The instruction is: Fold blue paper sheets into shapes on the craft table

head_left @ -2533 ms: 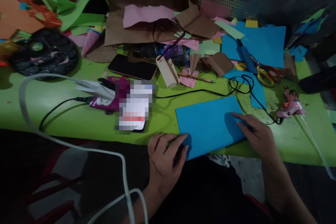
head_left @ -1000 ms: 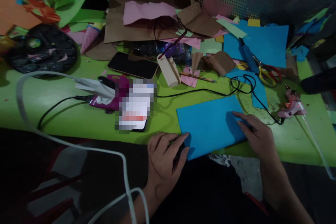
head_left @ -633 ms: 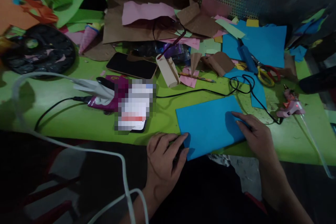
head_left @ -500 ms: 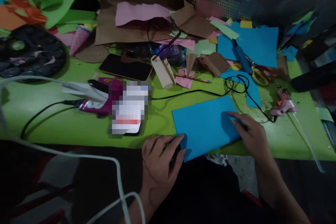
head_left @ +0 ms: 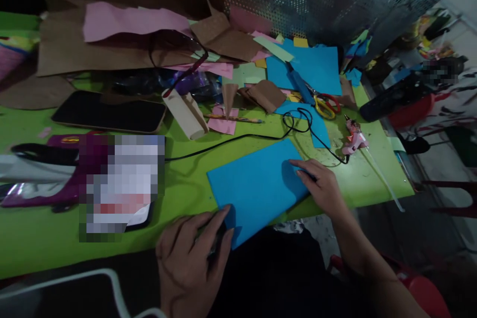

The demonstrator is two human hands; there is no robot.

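Observation:
A blue sheet of paper [head_left: 257, 186], looking folded, lies at the near edge of the green table, its lower corner over the edge. My left hand [head_left: 190, 253] has thumb and forefinger on its lower left corner, the other fingers curled. At the right end, my right hand [head_left: 322, 186] holds the sheet's edge between thumb and forefinger. Beyond the sheet runs a black cord [head_left: 223, 141] to a pink glue gun [head_left: 354, 140] with a clear glue stick in it. Scissors [head_left: 324, 104] and a blue-handled tool [head_left: 301, 84] rest on blue paper farther back.
A lit phone [head_left: 141, 216], its screen blurred out, and a purple device [head_left: 33, 196] lie left. Behind are a dark phone [head_left: 112, 114], a cream paper roll [head_left: 186, 114], a pencil [head_left: 242, 119] and brown card [head_left: 122, 57]. A dark bottle [head_left: 383, 97] stands right.
The view has swung right, so everything on the table appears farther left. Both hands keep their places on the blue sheet, which looks unchanged.

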